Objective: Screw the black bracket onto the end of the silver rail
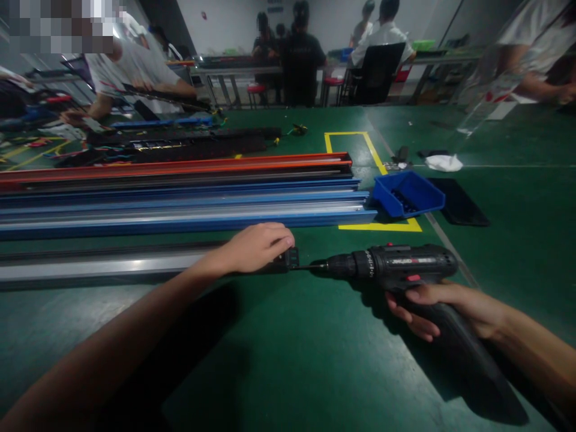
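Observation:
My left hand (257, 247) is curled over the right end of a long grey metal rail (99, 265) lying on the green table, pressing it down near its black end piece (291, 258). My right hand (443, 307) grips the handle of a black cordless drill (396, 265) held level. The drill's bit (308, 267) points left and meets the rail's end piece.
Behind the grey rail lie long blue rails (180, 207) and orange ones (180, 165). A blue bin (407, 193) of small dark parts sits at their right end, by a yellow floor-tape outline (373, 156) and a black pad (458, 203). Other people work at tables farther back.

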Demonstrator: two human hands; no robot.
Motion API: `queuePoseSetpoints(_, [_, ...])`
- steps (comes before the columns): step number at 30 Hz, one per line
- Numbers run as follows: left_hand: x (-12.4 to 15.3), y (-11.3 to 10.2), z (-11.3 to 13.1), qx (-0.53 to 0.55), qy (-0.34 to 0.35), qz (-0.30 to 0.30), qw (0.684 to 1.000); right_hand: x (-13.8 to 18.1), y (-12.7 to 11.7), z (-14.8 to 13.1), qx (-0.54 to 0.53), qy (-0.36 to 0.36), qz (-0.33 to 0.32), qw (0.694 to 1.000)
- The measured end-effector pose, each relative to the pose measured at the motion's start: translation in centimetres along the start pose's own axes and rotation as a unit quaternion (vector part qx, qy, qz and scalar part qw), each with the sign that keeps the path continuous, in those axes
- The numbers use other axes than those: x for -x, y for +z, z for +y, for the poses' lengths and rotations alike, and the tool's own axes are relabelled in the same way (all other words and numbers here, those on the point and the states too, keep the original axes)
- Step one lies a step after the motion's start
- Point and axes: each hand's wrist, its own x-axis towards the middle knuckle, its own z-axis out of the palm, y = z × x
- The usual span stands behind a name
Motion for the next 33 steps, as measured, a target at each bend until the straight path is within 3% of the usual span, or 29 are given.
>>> queuePoseSetpoints(33, [-0.05, 0.18, -0.2, -0.013, 0.0, -0.004, 1.0, 0.07, 0.74, 0.08, -0.004, -0.007, 0.023, 1.0])
